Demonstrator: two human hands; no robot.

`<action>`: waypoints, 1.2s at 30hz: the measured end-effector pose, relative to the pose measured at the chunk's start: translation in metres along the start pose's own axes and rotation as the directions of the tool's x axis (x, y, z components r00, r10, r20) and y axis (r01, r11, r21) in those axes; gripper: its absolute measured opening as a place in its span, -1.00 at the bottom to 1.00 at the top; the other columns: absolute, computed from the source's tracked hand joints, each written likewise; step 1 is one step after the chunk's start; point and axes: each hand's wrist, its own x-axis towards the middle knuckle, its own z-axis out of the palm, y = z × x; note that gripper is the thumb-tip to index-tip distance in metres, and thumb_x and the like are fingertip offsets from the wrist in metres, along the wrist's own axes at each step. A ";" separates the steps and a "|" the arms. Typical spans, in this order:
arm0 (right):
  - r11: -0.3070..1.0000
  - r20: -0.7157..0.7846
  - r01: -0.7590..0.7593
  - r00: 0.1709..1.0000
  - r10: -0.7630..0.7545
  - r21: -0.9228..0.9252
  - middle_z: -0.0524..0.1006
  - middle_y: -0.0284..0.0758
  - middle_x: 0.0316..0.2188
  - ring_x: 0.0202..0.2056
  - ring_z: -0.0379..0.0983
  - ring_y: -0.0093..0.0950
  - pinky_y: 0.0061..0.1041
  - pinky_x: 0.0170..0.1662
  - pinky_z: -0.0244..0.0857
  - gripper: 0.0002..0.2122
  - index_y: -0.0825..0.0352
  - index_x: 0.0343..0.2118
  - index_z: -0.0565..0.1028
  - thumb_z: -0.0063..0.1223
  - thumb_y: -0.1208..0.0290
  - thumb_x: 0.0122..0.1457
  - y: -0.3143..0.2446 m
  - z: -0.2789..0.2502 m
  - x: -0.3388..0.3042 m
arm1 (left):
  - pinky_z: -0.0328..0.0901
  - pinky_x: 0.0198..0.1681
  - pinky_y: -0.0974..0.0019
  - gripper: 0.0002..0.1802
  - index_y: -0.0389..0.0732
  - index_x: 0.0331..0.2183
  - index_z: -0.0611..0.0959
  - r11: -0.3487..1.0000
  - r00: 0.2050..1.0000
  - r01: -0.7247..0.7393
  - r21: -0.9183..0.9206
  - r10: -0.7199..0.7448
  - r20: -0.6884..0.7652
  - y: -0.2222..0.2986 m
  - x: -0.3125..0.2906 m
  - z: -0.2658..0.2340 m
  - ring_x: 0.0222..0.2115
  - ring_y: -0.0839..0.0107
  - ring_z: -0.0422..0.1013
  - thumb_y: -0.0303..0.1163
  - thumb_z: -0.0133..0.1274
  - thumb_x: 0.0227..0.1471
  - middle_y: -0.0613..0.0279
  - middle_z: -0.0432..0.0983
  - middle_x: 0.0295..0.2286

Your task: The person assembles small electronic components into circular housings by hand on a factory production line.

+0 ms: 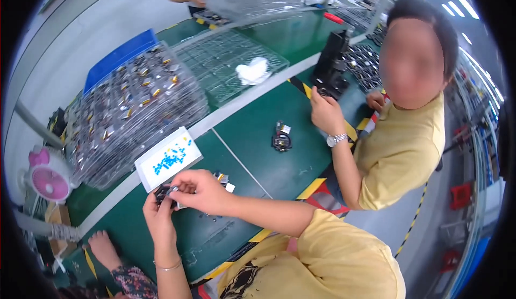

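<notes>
My left hand (159,215) is closed around a small black electronic part (161,193), holding it above the green bench. Against the same part, my right hand (203,192) pinches with thumb and fingers; any tiny piece between those fingertips is too small to make out. Just beyond both hands lies a white tray (144,166) with many small blue pieces and a few yellow ones. Partly behind my right hand, a small assembly with a white tag (230,188) rests on the bench. Small loose bits (214,219) lie below my right wrist.
Stacked clear trays of parts (145,95) stand at left, near a pink-and-white fan (49,182). A black device (281,140) sits mid-bench. At right a co-worker's hand (328,113) is by a black press (331,65). Another person's hand (103,249) rests lower left.
</notes>
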 end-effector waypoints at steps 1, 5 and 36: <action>1.000 -0.010 -0.007 1.000 0.007 -0.012 0.48 -0.39 -0.52 -0.52 0.42 -0.68 -0.70 -0.45 0.30 -0.93 0.41 -0.40 0.42 0.04 0.58 0.05 0.002 -0.001 0.001 | 0.20 -0.53 0.58 -0.85 -0.34 -0.32 0.52 1.000 1.000 0.001 -0.025 0.000 0.004 0.001 0.002 0.003 -0.54 0.61 0.32 -0.59 -0.10 0.02 0.29 0.44 -0.48; 0.999 -0.010 0.032 0.999 -0.032 -0.031 0.47 -0.40 -0.53 -0.50 0.42 -0.69 -0.71 -0.44 0.30 -0.95 0.42 -0.42 0.41 0.02 0.59 0.05 0.002 0.001 0.001 | 0.26 -0.46 0.53 -0.84 -0.31 -0.29 0.51 0.998 0.999 0.019 -0.068 -0.016 0.039 0.005 0.007 -0.002 -0.47 0.57 0.37 -0.47 -0.11 0.07 0.28 0.46 -0.42; 0.978 -0.071 0.001 0.997 -0.016 -0.208 0.43 -0.29 -0.48 -0.49 0.41 -0.58 -0.69 -0.45 0.30 -0.89 0.45 -0.42 0.41 0.03 0.71 -0.06 -0.025 -0.001 -0.029 | 0.35 -0.43 0.54 -0.83 -0.25 -0.24 0.48 0.977 0.987 0.105 -0.187 -0.079 0.142 -0.020 -0.013 -0.005 -0.36 0.57 0.40 -0.50 -0.10 0.08 0.29 0.47 -0.37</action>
